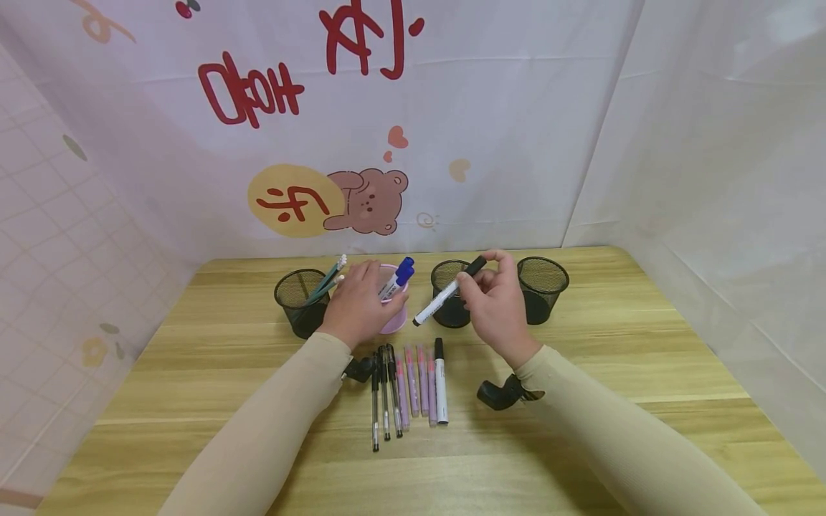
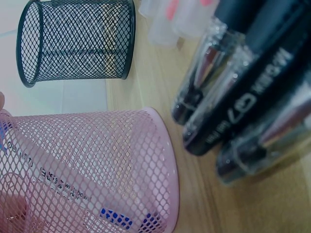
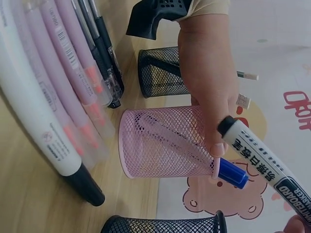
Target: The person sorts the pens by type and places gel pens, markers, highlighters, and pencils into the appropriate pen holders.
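Observation:
In the head view my left hand [image 1: 358, 304] grips the rim of the pink mesh holder [image 1: 395, 319], its thumb at the rim in the right wrist view. Blue-capped white markers [image 1: 391, 288] lean inside this holder, caps above the rim. My right hand [image 1: 502, 308] pinches a black-capped white marker [image 1: 439, 301] near its capped end. That marker is tilted, its lower end pointing down-left, in front of a black mesh holder [image 1: 452, 317] and outside the pink one. The right wrist view shows the marker [image 3: 262, 160] close to the left thumb and a blue cap [image 3: 232, 173].
A black mesh holder [image 1: 300, 315] with green pencils [image 1: 323, 285] stands at the left, another black one [image 1: 542, 287] at the right. Black gel pens [image 1: 386, 394], pink-purple highlighters [image 1: 422, 383] and a black-capped marker [image 1: 442, 390] lie in a row in front on the wooden table [image 1: 516, 466].

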The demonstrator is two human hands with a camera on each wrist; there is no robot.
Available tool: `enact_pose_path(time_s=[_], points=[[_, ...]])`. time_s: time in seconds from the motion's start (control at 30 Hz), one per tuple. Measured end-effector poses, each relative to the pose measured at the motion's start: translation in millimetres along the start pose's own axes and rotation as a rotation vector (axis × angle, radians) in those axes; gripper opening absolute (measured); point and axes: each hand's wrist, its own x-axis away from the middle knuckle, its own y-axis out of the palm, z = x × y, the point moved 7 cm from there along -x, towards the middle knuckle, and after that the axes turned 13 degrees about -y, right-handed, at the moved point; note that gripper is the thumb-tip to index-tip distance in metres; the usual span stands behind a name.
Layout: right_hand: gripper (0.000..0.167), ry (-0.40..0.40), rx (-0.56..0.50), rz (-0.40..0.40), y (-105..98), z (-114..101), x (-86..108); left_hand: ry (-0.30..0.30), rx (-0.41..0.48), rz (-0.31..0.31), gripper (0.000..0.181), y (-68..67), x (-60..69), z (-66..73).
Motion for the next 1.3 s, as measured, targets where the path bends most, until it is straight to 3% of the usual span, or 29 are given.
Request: enact_pose_path(time_s=[0.43,0.83,1.3], points=[[0.035,-0.028,-0.097,0.138,-3,3,-5.4,0.008,-0.006,0.000,0.074,-0.7,-0.2,1.4],[0.030,-0.004,-0.167,0.267,1,8,-5.9,-0.002,-0.008,-0.010,0.074,0.7,-1.1,0.0],[0.030,0.003,-0.124,0.281,11,12,-3.8,0.006,0.011,0.003,0.072,0.2,-0.4,-0.4]])
